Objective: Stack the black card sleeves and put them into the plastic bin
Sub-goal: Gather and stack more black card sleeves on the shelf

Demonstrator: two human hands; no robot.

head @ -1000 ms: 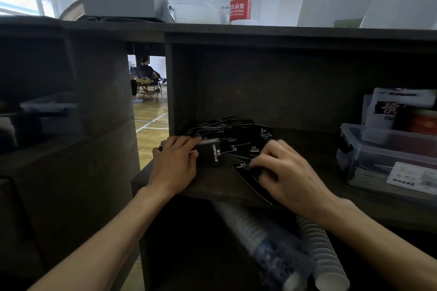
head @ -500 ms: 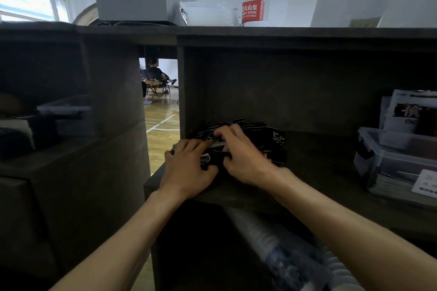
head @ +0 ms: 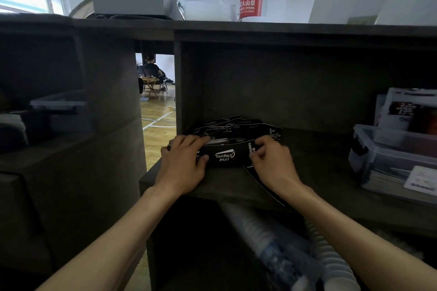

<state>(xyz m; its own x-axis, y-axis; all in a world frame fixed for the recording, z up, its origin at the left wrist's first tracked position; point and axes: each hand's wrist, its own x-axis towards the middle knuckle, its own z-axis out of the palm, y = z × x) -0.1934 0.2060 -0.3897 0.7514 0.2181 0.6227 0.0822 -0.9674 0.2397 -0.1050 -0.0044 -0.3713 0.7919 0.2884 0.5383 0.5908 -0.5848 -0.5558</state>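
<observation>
Since half a second ago, our right hand (head: 272,163) has drawn back from the far pile to the right end of a gathered stack of black card sleeves (head: 224,157). Both hands now curl around that stack, left hand (head: 183,163) gripping its left end, on the shelf (head: 319,179). Loose sleeves (head: 238,127) lie just beyond. Well to the right sits the plastic bin (head: 392,160).

The right hand (head: 272,160), which a second ago rested out on the shelf, now grips the right end of a gathered stack of card sleeves (head: 224,156); the left hand (head: 183,160) seemingly clamps the other end.
</observation>
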